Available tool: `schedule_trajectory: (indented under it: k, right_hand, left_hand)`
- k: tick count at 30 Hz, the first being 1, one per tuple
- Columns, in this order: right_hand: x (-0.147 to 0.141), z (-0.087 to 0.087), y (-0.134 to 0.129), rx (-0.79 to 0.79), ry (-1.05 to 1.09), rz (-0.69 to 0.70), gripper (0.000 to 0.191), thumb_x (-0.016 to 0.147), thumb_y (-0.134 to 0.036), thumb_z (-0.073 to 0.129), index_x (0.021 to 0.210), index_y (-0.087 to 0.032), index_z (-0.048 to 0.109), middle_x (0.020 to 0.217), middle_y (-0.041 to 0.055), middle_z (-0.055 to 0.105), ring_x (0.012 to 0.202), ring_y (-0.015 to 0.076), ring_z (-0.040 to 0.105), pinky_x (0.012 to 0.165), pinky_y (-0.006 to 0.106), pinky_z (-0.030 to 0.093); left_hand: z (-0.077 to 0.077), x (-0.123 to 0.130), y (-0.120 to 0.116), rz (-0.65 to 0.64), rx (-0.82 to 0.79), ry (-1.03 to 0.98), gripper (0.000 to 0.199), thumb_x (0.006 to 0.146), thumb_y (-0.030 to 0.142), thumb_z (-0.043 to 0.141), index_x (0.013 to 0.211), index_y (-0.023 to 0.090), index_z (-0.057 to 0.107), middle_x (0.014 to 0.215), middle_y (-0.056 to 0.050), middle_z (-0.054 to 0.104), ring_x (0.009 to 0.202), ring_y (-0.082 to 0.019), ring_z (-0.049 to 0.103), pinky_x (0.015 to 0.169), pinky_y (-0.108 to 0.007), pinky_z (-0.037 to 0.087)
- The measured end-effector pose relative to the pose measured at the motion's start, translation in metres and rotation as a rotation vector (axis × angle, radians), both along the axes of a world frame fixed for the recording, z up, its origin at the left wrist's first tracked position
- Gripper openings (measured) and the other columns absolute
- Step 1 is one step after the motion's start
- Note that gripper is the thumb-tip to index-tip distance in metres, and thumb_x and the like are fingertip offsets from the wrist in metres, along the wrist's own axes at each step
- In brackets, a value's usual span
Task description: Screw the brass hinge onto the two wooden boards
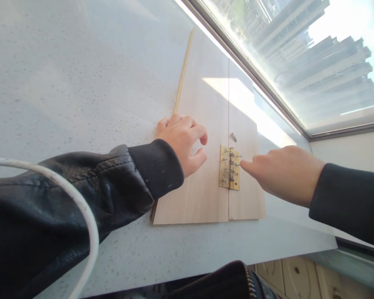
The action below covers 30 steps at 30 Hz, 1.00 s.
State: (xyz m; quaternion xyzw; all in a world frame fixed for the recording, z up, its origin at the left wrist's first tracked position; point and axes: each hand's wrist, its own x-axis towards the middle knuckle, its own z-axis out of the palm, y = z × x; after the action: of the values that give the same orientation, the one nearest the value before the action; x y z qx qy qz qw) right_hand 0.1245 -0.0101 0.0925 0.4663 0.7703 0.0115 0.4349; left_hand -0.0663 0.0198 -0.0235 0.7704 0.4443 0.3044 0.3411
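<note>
Two pale wooden boards lie side by side on the counter, the wide board (196,199) on the left and a narrower board (247,203) on the right. A brass hinge (232,171) spans their seam, with several small screws standing in its holes. My left hand (185,141) rests on the wide board's left edge, its thumb and forefinger apart with nothing between them. At the hinge's right leaf, my right hand (283,174) has its fingertips pinched at a screw (237,164); the thumb is largely hidden. Loose screws (233,137) lie just above the hinge.
The speckled counter (65,91) extends to the left. A window frame (255,70) runs along the far right side, with buildings outside. A white cable (84,207) crosses over my left sleeve. Sunlight falls across the boards.
</note>
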Motion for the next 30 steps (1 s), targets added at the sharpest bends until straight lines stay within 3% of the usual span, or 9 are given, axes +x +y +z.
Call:
schedule_trajectory:
  k: [5, 10, 13, 15, 20, 22, 28, 30]
  right_hand:
    - [0.011, -0.007, 0.028, 0.007, -0.088, -0.233, 0.028, 0.084, -0.030, 0.048, 0.063, -0.022, 0.064, 0.058, 0.0048, 0.057, 0.048, 0.0135, 0.043, 0.049, 0.029, 0.029]
    - [0.019, -0.011, 0.038, -0.041, -0.049, -0.350, 0.025, 0.082, -0.029, 0.052, 0.063, -0.022, 0.068, 0.055, 0.0029, 0.060, 0.050, 0.0151, 0.052, 0.050, 0.029, 0.037]
    - [0.019, -0.003, 0.026, -0.023, -0.020, -0.258, 0.015, 0.080, -0.019, 0.051, 0.077, -0.020, 0.066, 0.067, 0.0040, 0.064, 0.058, 0.0168, 0.055, 0.055, 0.029, 0.035]
    - [0.019, 0.004, 0.014, -0.027, -0.021, -0.155, 0.017, 0.081, -0.012, 0.046, 0.077, -0.018, 0.062, 0.069, 0.0054, 0.062, 0.060, 0.0184, 0.053, 0.055, 0.031, 0.027]
    - [0.018, 0.008, -0.008, -0.040, 0.016, 0.334, 0.034, 0.084, 0.002, 0.034, 0.072, -0.019, 0.059, 0.066, 0.0037, 0.058, 0.056, 0.0170, 0.049, 0.053, 0.033, 0.014]
    - [0.015, 0.005, -0.009, -0.013, -0.002, 0.378, 0.034, 0.084, 0.002, 0.034, 0.073, -0.018, 0.059, 0.064, 0.0031, 0.058, 0.050, 0.0151, 0.044, 0.053, 0.033, 0.012]
    - [-0.004, 0.000, 0.009, 0.009, -0.139, -0.022, 0.024, 0.084, -0.013, 0.041, 0.070, -0.021, 0.059, 0.058, 0.0018, 0.051, 0.047, 0.0092, 0.017, 0.051, 0.031, 0.016]
    - [-0.004, -0.001, 0.017, 0.023, -0.149, -0.114, 0.024, 0.083, -0.021, 0.044, 0.064, -0.021, 0.058, 0.056, 0.0023, 0.047, 0.047, 0.0102, 0.018, 0.051, 0.031, 0.020]
  left_hand:
    - [0.001, 0.000, 0.000, 0.000, -0.005, 0.002, 0.013, 0.075, 0.026, 0.056, 0.084, 0.020, 0.065, 0.104, -0.005, 0.064, 0.112, -0.028, 0.049, 0.099, -0.052, 0.029]
    - [0.002, 0.000, 0.000, -0.008, 0.001, -0.005, 0.012, 0.075, 0.026, 0.056, 0.083, 0.021, 0.064, 0.104, -0.005, 0.065, 0.112, -0.028, 0.049, 0.098, -0.053, 0.029]
    - [0.001, 0.000, -0.001, -0.004, 0.004, -0.017, 0.012, 0.076, 0.025, 0.056, 0.083, 0.020, 0.064, 0.103, -0.005, 0.065, 0.112, -0.028, 0.050, 0.099, -0.053, 0.029]
    - [0.000, 0.000, -0.001, -0.003, 0.004, -0.020, 0.012, 0.075, 0.025, 0.057, 0.083, 0.020, 0.064, 0.103, -0.005, 0.065, 0.112, -0.028, 0.050, 0.100, -0.053, 0.029]
    - [0.000, 0.000, -0.001, 0.008, -0.006, -0.025, 0.012, 0.076, 0.025, 0.056, 0.082, 0.020, 0.064, 0.103, -0.004, 0.065, 0.112, -0.028, 0.050, 0.100, -0.053, 0.028]
    - [0.000, 0.000, -0.001, 0.004, -0.007, -0.023, 0.012, 0.076, 0.025, 0.057, 0.083, 0.020, 0.065, 0.103, -0.004, 0.065, 0.112, -0.028, 0.050, 0.100, -0.052, 0.028]
    - [0.002, 0.000, -0.001, -0.001, -0.022, -0.006, 0.012, 0.076, 0.026, 0.057, 0.083, 0.020, 0.065, 0.103, -0.004, 0.065, 0.113, -0.028, 0.049, 0.100, -0.052, 0.028]
    - [0.001, 0.001, -0.001, -0.002, -0.019, -0.008, 0.013, 0.076, 0.026, 0.057, 0.084, 0.020, 0.065, 0.102, -0.005, 0.065, 0.113, -0.028, 0.049, 0.100, -0.052, 0.028]
